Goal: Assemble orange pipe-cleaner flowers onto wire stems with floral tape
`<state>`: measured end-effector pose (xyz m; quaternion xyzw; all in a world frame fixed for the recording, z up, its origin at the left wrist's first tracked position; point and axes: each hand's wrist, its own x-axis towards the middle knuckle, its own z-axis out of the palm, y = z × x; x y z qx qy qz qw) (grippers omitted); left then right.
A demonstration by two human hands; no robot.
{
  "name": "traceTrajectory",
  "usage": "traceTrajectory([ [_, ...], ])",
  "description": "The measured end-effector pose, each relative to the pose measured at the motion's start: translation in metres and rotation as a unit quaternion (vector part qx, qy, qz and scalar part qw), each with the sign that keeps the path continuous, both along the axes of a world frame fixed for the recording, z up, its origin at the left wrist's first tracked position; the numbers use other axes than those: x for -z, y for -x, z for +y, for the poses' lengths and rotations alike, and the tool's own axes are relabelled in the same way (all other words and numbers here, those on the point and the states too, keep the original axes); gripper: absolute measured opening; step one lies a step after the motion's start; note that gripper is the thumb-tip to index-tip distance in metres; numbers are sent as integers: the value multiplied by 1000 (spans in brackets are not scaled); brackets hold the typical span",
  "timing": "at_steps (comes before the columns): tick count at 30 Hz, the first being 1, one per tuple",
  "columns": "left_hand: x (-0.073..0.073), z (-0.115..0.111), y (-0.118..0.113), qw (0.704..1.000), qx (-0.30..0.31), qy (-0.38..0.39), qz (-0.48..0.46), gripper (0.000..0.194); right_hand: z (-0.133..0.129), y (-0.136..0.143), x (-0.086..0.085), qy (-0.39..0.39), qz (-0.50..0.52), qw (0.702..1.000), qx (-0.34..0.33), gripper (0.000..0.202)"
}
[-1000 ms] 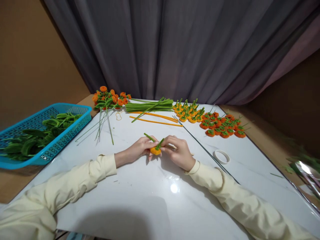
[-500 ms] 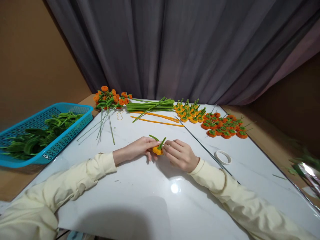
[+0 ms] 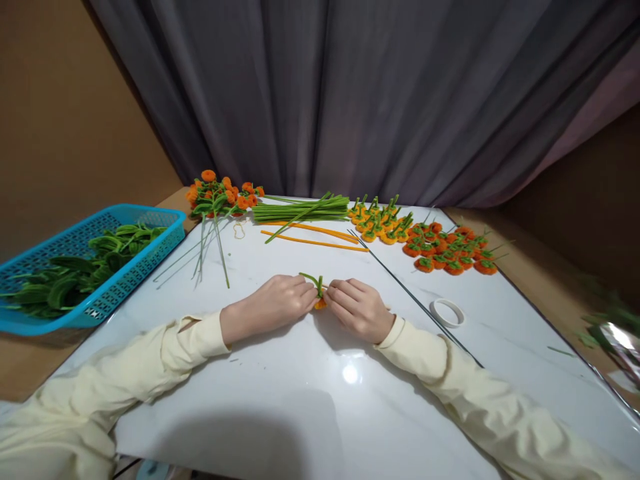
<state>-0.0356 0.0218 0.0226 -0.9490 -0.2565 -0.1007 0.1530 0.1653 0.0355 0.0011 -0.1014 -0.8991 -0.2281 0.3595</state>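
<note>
A small yellow-orange flower (image 3: 321, 304) with green stem pieces (image 3: 319, 285) standing up from it is between my two hands, over the middle of the white table. My left hand (image 3: 287, 300) is closed at the flower's left side, its fingertips pinching the green piece or the flower's edge. From the right, my right hand (image 3: 361, 308) is closed around a thin pale stick, whose tip shows at the flower and whose other end shows behind the hand. My fingers cover much of the flower.
Green stems (image 3: 303, 211), orange strips (image 3: 315, 241), yellow flowers (image 3: 380, 223) and orange flowers (image 3: 450, 250) lie at the back. A blue basket (image 3: 173, 230) of leaves stands left. Tape (image 3: 447, 313) and long dark wires (image 3: 405, 287) lie right. Finished-looking orange blooms (image 3: 209, 176) lie back left.
My left hand has turned over and closed, its back now facing up. The flower has shifted slightly right and is more covered. My right hand has barely moved.
</note>
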Motion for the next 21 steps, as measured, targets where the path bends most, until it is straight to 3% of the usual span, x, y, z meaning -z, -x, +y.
traceTrajectory([
  [4,6,1,1,999,20,-10,30,22,0,0,4,-15,-18,1000,6,26],
  [8,1,5,5,996,60,35,56,18,-2,0,6,-23,-68,997,-9,34],
  [13,-3,9,8,991,66,80,86,19,-6,1,6,-38,-98,994,-41,37],
  [18,-1,9,8,982,43,181,-25,23,-4,-1,5,-38,-97,994,-38,35],
  [21,-1,10,6,936,-44,300,-176,18,-1,-4,5,-40,-72,997,-2,32],
])
